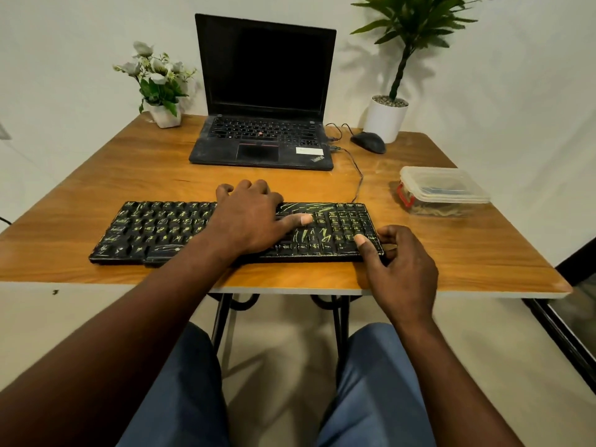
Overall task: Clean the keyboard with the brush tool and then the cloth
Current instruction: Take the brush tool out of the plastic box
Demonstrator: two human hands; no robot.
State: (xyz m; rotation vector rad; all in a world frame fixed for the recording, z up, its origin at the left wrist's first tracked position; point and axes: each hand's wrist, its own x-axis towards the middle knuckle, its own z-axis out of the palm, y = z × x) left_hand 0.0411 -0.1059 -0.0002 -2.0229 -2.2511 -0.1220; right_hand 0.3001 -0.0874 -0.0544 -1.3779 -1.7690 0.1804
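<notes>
A black keyboard (154, 230) streaked with yellow-green marks lies across the near part of the wooden table (96, 175). My left hand (250, 217) lies over its middle, fingers curled over the far edge and thumb stretched flat on the keys. My right hand (403, 269) grips the keyboard's right end, thumb on the top corner keys and fingers curled round the side. No brush or cloth shows in the open.
An open black laptop (264, 91) stands behind the keyboard, with a cable (358, 175) running to it. A mouse (369, 141) and a white plant pot (385, 119) are at the back right, a flower pot (164, 116) at the back left. A lidded clear plastic box (442, 191) sits at right.
</notes>
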